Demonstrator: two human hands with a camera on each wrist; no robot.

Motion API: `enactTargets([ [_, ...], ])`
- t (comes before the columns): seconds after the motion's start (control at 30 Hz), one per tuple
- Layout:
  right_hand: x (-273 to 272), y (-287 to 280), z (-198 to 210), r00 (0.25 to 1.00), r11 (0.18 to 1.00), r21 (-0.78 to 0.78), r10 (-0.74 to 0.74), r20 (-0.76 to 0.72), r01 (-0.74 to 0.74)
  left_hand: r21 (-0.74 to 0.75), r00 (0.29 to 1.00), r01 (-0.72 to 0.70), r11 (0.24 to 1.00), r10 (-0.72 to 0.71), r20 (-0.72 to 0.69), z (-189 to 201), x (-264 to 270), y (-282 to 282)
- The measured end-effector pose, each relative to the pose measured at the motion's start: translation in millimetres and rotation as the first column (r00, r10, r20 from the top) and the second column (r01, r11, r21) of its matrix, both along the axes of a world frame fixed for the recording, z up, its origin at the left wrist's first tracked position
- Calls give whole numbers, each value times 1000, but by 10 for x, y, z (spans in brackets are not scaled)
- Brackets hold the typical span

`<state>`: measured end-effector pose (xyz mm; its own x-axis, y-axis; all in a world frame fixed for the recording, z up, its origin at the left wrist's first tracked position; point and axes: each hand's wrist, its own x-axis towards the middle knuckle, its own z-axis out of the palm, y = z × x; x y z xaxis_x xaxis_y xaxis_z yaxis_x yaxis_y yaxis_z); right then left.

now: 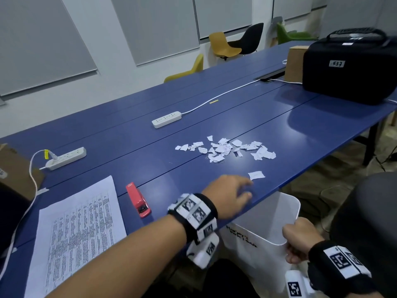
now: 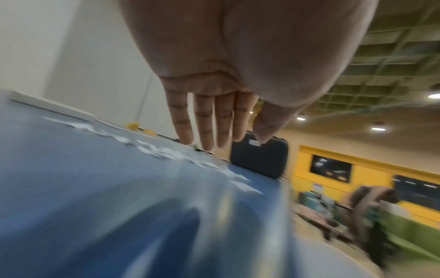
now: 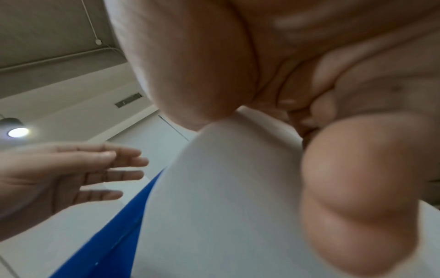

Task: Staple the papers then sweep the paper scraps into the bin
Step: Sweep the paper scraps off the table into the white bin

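Note:
A pile of white paper scraps (image 1: 225, 148) lies mid-table, blurred in the left wrist view as scraps (image 2: 166, 153). One loose scrap (image 1: 256, 175) sits close to the near edge. My left hand (image 1: 232, 193) hovers flat over the table edge just short of that scrap, fingers (image 2: 204, 124) straight and holding nothing; it shows in the right wrist view as the left hand (image 3: 78, 173). My right hand (image 1: 298, 241) grips the rim of the white bin (image 1: 268, 220), held below the table edge, bin wall (image 3: 214, 197). Printed papers (image 1: 79, 231) and a red stapler (image 1: 138, 200) lie at the left.
Two white power strips (image 1: 166, 119) (image 1: 66, 158) with cables lie on the blue table (image 1: 311, 125). A black case (image 1: 352, 67) and a cardboard box (image 1: 294, 61) stand at the far right. Another cardboard box (image 1: 12, 168) is at the left edge. Chairs stand beyond the table.

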<state>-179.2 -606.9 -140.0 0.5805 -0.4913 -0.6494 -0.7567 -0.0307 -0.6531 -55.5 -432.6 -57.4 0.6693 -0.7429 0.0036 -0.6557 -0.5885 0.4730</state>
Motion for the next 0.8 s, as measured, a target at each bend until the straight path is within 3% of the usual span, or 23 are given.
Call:
enactTargets([
  [0.1, 4, -23, -26, 1000, 1000, -15, 13, -10, -13, 34, 956, -286, 958, 283, 76, 39, 667, 212],
  [0.2, -2, -43, -36, 1000, 1000, -14, 10, -4, -10, 275, 832, -551, 788, 542, 115, -76, 1315, 576],
  [0.27, 0, -47, -38, 1000, 1000, -5, 6, -10, -6, 410, 774, -610, 678, 620, 126, -229, 1559, 791],
  [0.33, 2, -59, -53, 1000, 1000, 0, 3, -7, -3, 464, 782, -583, 666, 616, 98, -336, 1604, 849],
  [0.43, 17, -71, -61, 1000, 1000, -12, 2, -11, -2, 502, 851, -477, 722, 523, 56, -310, 1373, 682],
  [0.6, 18, -61, -34, 1000, 1000, -19, 6, 12, -6, 525, 987, -127, 842, 160, -17, -147, 532, 189],
  [0.8, 5, -46, 68, 999, 1000, 10, -1, 35, 1, 456, 960, 272, 847, -272, -68, -126, -388, -171],
])
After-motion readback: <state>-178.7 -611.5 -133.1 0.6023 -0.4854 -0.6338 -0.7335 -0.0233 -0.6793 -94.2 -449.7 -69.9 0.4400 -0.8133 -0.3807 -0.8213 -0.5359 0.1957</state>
